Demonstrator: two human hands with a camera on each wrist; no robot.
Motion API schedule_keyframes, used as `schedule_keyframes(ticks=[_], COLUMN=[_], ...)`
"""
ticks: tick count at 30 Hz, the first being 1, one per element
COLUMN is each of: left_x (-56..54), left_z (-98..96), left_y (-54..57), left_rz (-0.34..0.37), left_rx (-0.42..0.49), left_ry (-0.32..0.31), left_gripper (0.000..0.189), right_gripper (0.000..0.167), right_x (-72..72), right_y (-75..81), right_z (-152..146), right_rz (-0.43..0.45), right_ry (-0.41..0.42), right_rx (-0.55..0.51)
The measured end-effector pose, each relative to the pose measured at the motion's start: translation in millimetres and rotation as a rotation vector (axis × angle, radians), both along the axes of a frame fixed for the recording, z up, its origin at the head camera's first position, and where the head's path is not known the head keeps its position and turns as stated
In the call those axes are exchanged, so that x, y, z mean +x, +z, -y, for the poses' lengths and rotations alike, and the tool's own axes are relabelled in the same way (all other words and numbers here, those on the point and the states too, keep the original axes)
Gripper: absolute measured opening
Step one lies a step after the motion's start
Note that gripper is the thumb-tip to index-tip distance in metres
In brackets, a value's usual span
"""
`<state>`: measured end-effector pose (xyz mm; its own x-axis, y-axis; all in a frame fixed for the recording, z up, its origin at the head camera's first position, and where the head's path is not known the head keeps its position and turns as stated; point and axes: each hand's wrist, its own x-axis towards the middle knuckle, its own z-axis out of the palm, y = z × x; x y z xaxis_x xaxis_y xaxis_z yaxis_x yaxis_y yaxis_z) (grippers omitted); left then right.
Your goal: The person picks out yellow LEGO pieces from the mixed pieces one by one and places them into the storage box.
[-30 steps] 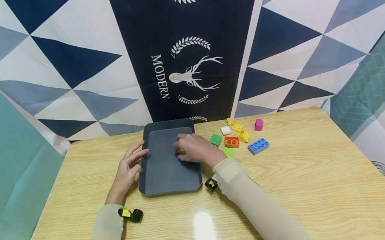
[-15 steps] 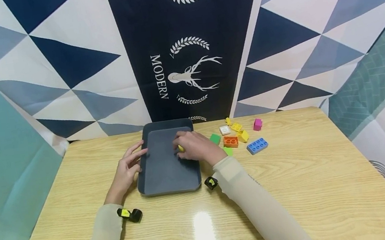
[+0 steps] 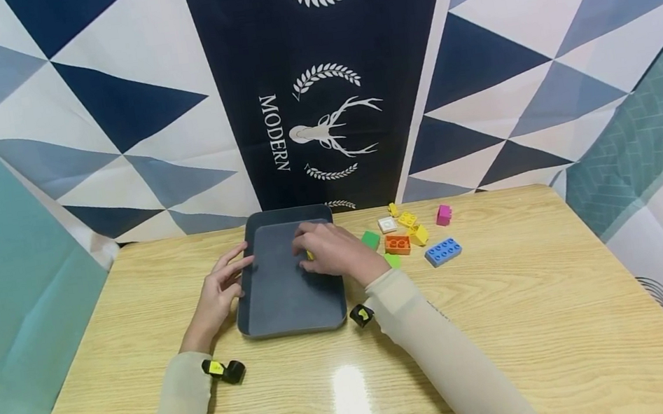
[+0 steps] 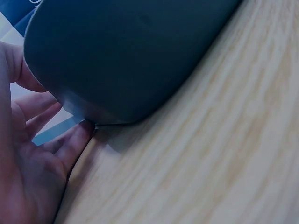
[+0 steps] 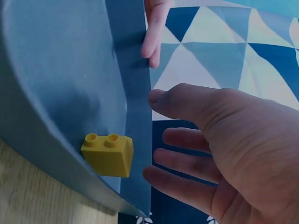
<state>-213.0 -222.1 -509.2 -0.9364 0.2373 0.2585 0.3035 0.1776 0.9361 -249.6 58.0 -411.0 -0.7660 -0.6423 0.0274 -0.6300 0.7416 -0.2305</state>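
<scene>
A yellow toy building brick with two studs showing sits in the dark grey tray, near the tray wall in the right wrist view. My right hand is over the tray, mostly covering that brick in the head view. Its thumb and fingers are spread and apart from the brick in the right wrist view. My left hand rests its fairly straight fingers on the tray's left rim. In the left wrist view, fingertips touch the tray's outer side.
Right of the tray lie a green brick, a light green one, an orange one, a white one, several yellow ones, a blue one and a magenta one. A patterned cloth stands behind the table.
My right hand has let go of the yellow brick in the tray, and its fingers have lifted and shifted slightly left and away. The left hand has stayed at the tray's rim.
</scene>
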Motion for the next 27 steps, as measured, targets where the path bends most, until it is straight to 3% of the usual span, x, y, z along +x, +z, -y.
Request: schedule_keyframes(ticks=[12, 27], left_x=[0.6, -0.5], left_z=[-0.3, -1.6], left_y=[0.6, -0.3], left_rz=[0.008, 0.001], left_rx=[-0.015, 0.002], left_ry=[0.011, 0.004], left_gripper=[0.063, 0.063], right_gripper=[0.023, 0.024], right_x=[3.6, 5.2], right_y=[4.3, 14.3], right_z=[1.3, 1.4], right_rz=[-0.054, -0.074], right_ry=[0.03, -0.003], right_rx=[-0.022, -0.047])
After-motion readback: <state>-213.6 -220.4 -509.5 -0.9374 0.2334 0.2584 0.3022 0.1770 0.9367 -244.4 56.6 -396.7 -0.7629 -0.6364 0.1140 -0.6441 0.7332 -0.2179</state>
